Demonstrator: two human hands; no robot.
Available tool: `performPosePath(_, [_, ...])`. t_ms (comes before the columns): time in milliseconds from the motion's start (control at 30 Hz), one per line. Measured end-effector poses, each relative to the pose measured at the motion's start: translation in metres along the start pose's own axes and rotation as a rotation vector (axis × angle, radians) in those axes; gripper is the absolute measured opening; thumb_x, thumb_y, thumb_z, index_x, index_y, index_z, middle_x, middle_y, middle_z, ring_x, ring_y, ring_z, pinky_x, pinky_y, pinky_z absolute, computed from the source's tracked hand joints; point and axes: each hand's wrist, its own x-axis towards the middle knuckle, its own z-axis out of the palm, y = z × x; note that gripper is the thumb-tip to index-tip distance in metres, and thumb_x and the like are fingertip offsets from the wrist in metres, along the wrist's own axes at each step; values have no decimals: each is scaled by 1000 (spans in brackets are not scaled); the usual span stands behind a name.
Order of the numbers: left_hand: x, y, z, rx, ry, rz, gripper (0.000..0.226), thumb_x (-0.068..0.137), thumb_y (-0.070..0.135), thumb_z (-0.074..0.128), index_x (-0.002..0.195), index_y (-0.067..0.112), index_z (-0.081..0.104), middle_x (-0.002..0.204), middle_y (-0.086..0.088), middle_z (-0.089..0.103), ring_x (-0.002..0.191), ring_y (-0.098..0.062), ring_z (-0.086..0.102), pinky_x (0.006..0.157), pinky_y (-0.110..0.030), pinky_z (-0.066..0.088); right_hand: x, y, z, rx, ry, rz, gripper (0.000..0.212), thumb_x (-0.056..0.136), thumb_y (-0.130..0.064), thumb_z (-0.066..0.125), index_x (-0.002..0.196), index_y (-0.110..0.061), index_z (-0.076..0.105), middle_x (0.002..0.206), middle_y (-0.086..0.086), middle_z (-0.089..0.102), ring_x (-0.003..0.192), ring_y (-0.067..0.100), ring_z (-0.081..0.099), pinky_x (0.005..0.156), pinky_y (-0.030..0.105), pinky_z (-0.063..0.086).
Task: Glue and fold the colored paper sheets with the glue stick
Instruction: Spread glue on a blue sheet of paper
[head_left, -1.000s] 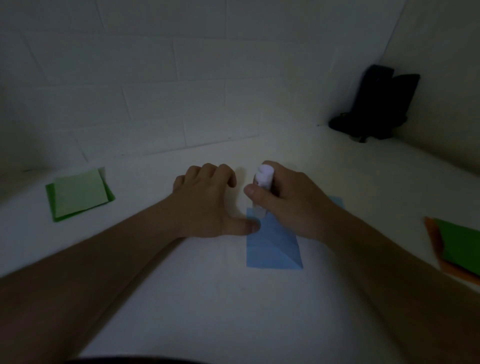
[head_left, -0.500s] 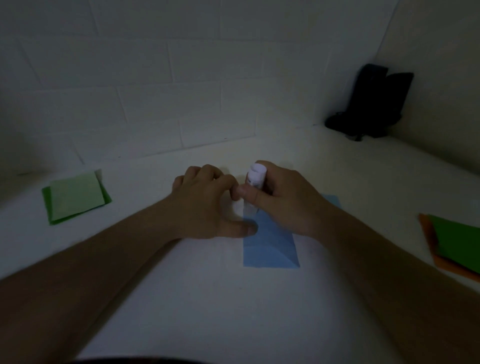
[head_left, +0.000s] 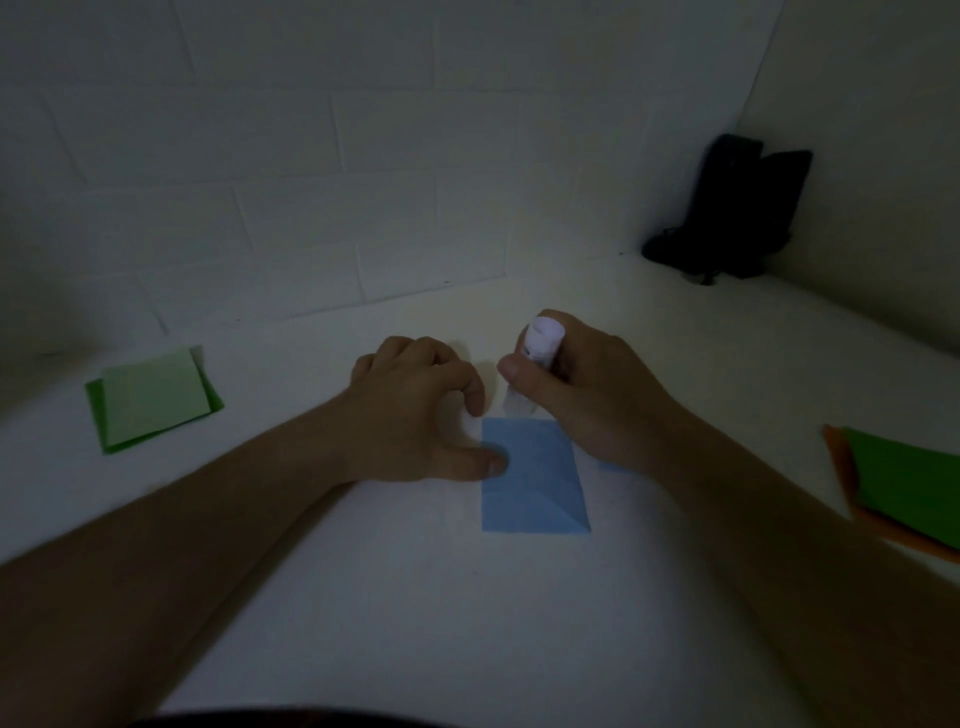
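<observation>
A folded blue paper sheet (head_left: 535, 478) lies flat on the white table in the middle of the head view. My right hand (head_left: 587, 395) grips a white glue stick (head_left: 537, 358) upright, its lower end at the sheet's far edge. My left hand (head_left: 415, 410) rests on the table left of the sheet, fingers curled, thumb tip pressing on the sheet's left edge. Part of the sheet's right side is hidden under my right hand.
A stack of light and dark green sheets (head_left: 153, 397) lies at the left. Green paper on orange paper (head_left: 914, 493) lies at the right edge. A black object (head_left: 737, 208) stands in the far right corner by the tiled wall.
My right hand with the glue stick has shifted slightly away from me, towards the sheet's far edge. My left hand keeps its place on the left edge.
</observation>
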Motion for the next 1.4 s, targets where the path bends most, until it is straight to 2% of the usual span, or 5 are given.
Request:
performPosePath(267, [0, -1, 1, -14, 1, 14, 61, 47, 92, 49, 94, 53, 50, 121, 19, 42, 120, -12, 30, 98, -36, 25, -2, 4, -6, -61, -98, -17, 23, 97, -38, 65, 81, -27, 53, 74, -17, 58, 69, -2, 54, 64, 10, 36])
performPosePath(467, [-2, 0, -2, -19, -18, 10, 66, 45, 92, 50, 96, 50, 50, 122, 19, 43, 119, -14, 31, 99, -37, 26, -2, 16, -27, -142, -188, -49, 33, 97, -31, 66, 80, -4, 57, 81, 11, 63, 70, 16, 57, 68, 19, 40])
performPosePath(767, [-2, 1, -4, -6, -62, -3, 68, 43, 93, 50, 97, 51, 47, 123, 19, 40, 120, -15, 31, 106, -40, 28, -3, 13, -20, -93, 1, 34, 28, 93, -54, 55, 79, -30, 53, 76, -7, 62, 72, 5, 60, 69, 21, 45])
performPosePath(1133, [-4, -2, -4, -23, -74, 18, 63, 44, 93, 54, 96, 58, 46, 125, 23, 38, 122, -13, 29, 107, -40, 26, -4, 19, -32, -134, -209, 42, 25, 91, -45, 64, 76, -29, 54, 73, -11, 58, 70, 1, 57, 70, 26, 43])
performPosePath(1400, [-3, -2, -5, -4, -77, 22, 63, 44, 94, 54, 96, 60, 44, 122, 24, 37, 119, -14, 30, 106, -42, 28, -4, 8, -20, -157, 26, -46, 32, 93, -40, 57, 74, -16, 48, 72, 4, 58, 67, 15, 56, 65, 29, 44])
